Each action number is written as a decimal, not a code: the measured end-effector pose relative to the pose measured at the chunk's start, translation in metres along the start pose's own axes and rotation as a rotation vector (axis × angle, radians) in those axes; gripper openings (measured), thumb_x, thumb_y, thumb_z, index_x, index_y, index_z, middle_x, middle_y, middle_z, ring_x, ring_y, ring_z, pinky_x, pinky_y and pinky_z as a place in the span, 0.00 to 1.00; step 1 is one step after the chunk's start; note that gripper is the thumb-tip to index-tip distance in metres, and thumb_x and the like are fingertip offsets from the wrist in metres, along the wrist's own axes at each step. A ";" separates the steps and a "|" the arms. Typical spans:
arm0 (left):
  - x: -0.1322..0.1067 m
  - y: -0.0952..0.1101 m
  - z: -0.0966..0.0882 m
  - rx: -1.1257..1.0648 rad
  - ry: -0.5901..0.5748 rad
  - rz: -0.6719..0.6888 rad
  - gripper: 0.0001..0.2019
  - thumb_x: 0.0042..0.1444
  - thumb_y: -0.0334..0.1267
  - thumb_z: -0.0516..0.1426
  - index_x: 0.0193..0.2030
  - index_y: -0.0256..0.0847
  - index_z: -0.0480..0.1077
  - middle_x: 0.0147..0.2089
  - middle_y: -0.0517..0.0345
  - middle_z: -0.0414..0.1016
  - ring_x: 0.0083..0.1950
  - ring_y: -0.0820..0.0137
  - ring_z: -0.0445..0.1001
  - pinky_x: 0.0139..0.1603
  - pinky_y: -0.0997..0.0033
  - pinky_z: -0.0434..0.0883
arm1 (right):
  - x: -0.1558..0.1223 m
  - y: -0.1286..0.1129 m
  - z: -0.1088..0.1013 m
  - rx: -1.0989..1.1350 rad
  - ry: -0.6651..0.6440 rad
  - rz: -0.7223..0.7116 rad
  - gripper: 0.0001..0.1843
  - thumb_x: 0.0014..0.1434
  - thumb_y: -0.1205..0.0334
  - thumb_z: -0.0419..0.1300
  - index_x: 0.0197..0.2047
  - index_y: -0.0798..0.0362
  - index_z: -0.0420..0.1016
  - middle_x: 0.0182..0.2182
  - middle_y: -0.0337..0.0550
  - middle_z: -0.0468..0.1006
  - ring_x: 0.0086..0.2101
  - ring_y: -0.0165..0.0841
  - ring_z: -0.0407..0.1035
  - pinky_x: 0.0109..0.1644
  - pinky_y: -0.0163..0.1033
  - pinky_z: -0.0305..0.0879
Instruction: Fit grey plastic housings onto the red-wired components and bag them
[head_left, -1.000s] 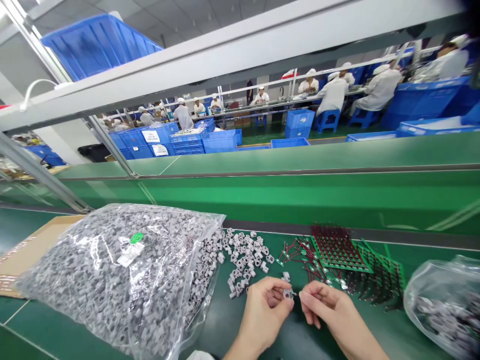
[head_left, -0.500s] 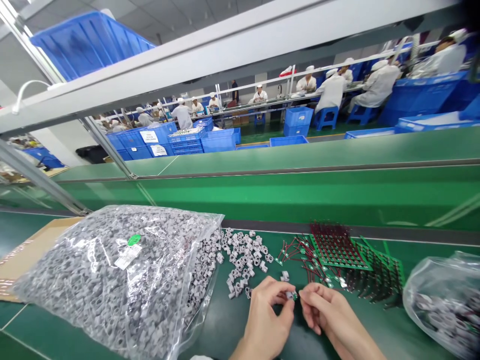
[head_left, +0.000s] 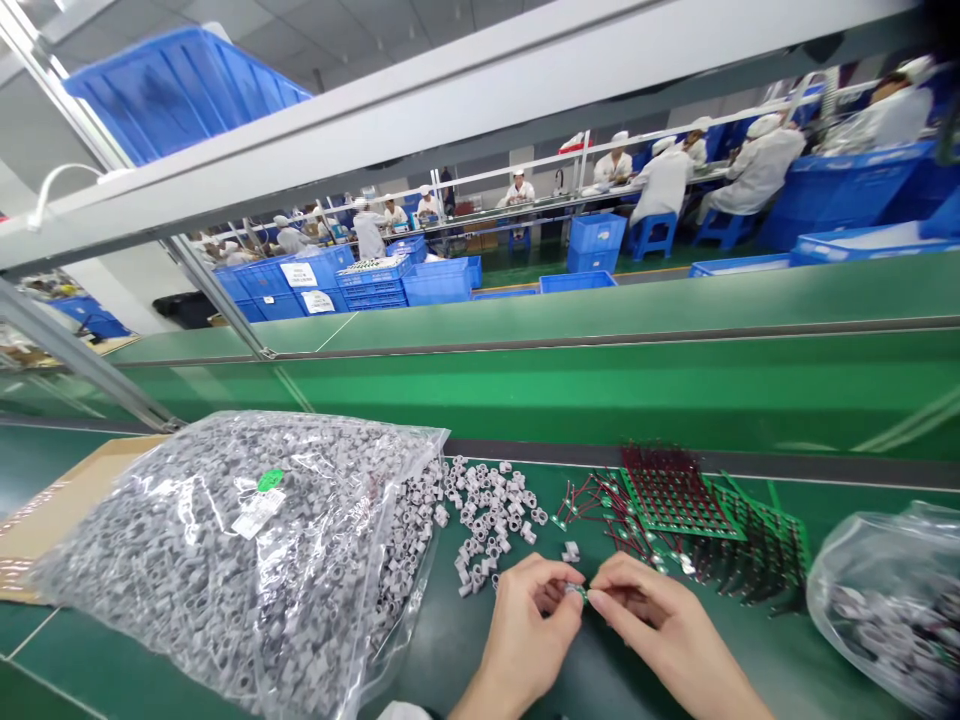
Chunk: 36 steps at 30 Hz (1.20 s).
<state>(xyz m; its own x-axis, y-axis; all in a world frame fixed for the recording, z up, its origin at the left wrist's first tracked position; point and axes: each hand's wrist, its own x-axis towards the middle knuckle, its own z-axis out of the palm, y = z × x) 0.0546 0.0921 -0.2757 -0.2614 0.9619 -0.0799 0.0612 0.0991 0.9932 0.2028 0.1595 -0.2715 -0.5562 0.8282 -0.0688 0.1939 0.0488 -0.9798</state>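
My left hand (head_left: 525, 625) is closed in a pinch on a small grey plastic holder (head_left: 571, 588), mostly covered by the fingers. At its right side shows a tiny green circuit board (head_left: 583, 595). My right hand (head_left: 656, 615) pinches at this board, thumb and forefinger touching its edge; any wire there is hidden. Just beyond the fingers lies a loose grey holder (head_left: 571, 551). Further left spreads a pile of grey holders (head_left: 495, 510). Small boards with dark red wires (head_left: 607, 505) lie behind my right hand, beside panels of joined green boards (head_left: 679, 500).
A large clear bag of grey holders (head_left: 247, 550) fills the left of the green bench, partly over a cardboard sheet (head_left: 82, 480). At right stands a clear bag with grey parts (head_left: 885, 600). A metal shelf beam (head_left: 450, 90) crosses above; co-workers sit beyond.
My right hand has moved slightly left and its fingertips now meet the board at my left fingers. The left hand has turned a little, and the holder is more covered.
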 end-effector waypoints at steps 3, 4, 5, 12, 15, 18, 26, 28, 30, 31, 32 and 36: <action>0.000 -0.003 0.002 -0.016 -0.017 -0.002 0.10 0.51 0.31 0.57 0.38 0.35 0.78 0.32 0.57 0.68 0.29 0.74 0.69 0.32 0.75 0.69 | 0.000 0.002 -0.003 -0.103 -0.040 -0.045 0.14 0.53 0.51 0.65 0.27 0.53 0.75 0.27 0.40 0.72 0.28 0.29 0.65 0.32 0.31 0.64; 0.000 -0.004 0.003 -0.041 -0.024 -0.004 0.10 0.51 0.31 0.57 0.38 0.35 0.78 0.32 0.57 0.68 0.30 0.73 0.70 0.33 0.74 0.70 | -0.001 0.003 -0.002 -0.096 -0.017 -0.042 0.14 0.53 0.51 0.65 0.27 0.53 0.75 0.26 0.39 0.72 0.27 0.29 0.65 0.31 0.31 0.64; 0.000 -0.006 0.003 -0.071 -0.030 -0.008 0.10 0.52 0.32 0.57 0.39 0.35 0.78 0.33 0.57 0.67 0.31 0.72 0.71 0.34 0.73 0.71 | -0.002 0.002 0.001 -0.074 0.021 -0.035 0.14 0.53 0.51 0.65 0.26 0.53 0.74 0.25 0.38 0.72 0.26 0.29 0.65 0.31 0.30 0.64; 0.002 -0.010 0.000 -0.081 -0.030 -0.019 0.10 0.52 0.32 0.57 0.39 0.34 0.78 0.33 0.56 0.68 0.30 0.72 0.71 0.33 0.73 0.71 | -0.006 0.006 0.009 -0.005 0.133 -0.018 0.13 0.53 0.49 0.64 0.32 0.51 0.73 0.27 0.38 0.72 0.27 0.30 0.68 0.32 0.31 0.67; 0.002 -0.008 -0.001 -0.020 -0.025 -0.019 0.10 0.52 0.31 0.56 0.39 0.34 0.78 0.32 0.56 0.68 0.30 0.72 0.70 0.32 0.74 0.69 | -0.003 0.010 -0.001 -0.242 0.117 -0.200 0.12 0.58 0.52 0.62 0.42 0.49 0.73 0.38 0.43 0.74 0.36 0.34 0.70 0.40 0.35 0.68; 0.001 -0.004 0.000 0.061 -0.020 0.000 0.11 0.53 0.30 0.56 0.40 0.36 0.79 0.32 0.56 0.68 0.30 0.73 0.69 0.32 0.75 0.67 | -0.003 0.010 -0.008 -0.469 0.019 -0.304 0.08 0.63 0.54 0.56 0.37 0.48 0.72 0.38 0.44 0.74 0.41 0.36 0.69 0.52 0.42 0.64; -0.004 0.008 -0.004 0.205 -0.086 0.071 0.13 0.56 0.29 0.55 0.43 0.39 0.79 0.37 0.54 0.73 0.34 0.72 0.70 0.36 0.74 0.68 | -0.007 0.001 -0.006 -0.543 -0.112 -0.290 0.15 0.67 0.55 0.49 0.31 0.51 0.68 0.43 0.45 0.71 0.45 0.33 0.68 0.51 0.36 0.64; -0.006 0.010 -0.004 0.278 -0.097 0.107 0.14 0.56 0.28 0.54 0.45 0.40 0.78 0.38 0.54 0.73 0.36 0.70 0.70 0.40 0.73 0.68 | -0.008 0.002 -0.006 -0.526 -0.121 -0.277 0.15 0.67 0.56 0.49 0.30 0.52 0.66 0.43 0.45 0.72 0.44 0.33 0.69 0.51 0.35 0.65; -0.009 0.010 -0.004 0.333 -0.109 0.132 0.15 0.56 0.27 0.54 0.45 0.42 0.78 0.38 0.54 0.74 0.37 0.70 0.71 0.42 0.72 0.67 | -0.009 0.003 -0.003 -0.490 -0.143 -0.259 0.15 0.67 0.58 0.49 0.29 0.52 0.64 0.41 0.44 0.72 0.42 0.32 0.69 0.49 0.33 0.65; -0.010 0.009 -0.003 0.346 -0.112 0.138 0.15 0.56 0.26 0.54 0.45 0.42 0.78 0.38 0.55 0.74 0.37 0.69 0.71 0.42 0.72 0.67 | -0.010 0.004 -0.002 -0.473 -0.153 -0.253 0.15 0.67 0.58 0.49 0.28 0.52 0.62 0.40 0.44 0.73 0.41 0.31 0.70 0.47 0.33 0.66; -0.011 0.008 -0.003 0.353 -0.110 0.139 0.16 0.56 0.26 0.54 0.45 0.42 0.78 0.38 0.55 0.74 0.37 0.69 0.71 0.42 0.72 0.67 | -0.011 0.005 0.001 -0.460 -0.158 -0.248 0.14 0.67 0.59 0.48 0.28 0.52 0.61 0.39 0.43 0.73 0.40 0.31 0.70 0.46 0.32 0.66; -0.014 0.002 -0.001 0.375 -0.086 0.113 0.15 0.56 0.26 0.53 0.45 0.42 0.76 0.39 0.55 0.73 0.39 0.68 0.71 0.44 0.71 0.67 | -0.014 0.007 0.005 -0.499 -0.146 -0.261 0.14 0.67 0.61 0.45 0.29 0.52 0.60 0.38 0.44 0.71 0.38 0.31 0.69 0.43 0.35 0.67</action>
<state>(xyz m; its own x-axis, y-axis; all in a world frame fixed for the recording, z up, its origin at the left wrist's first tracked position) 0.0578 0.0789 -0.2723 -0.1525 0.9883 0.0052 0.4363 0.0626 0.8976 0.2079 0.1460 -0.2785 -0.7356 0.6694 0.1036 0.3731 0.5282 -0.7628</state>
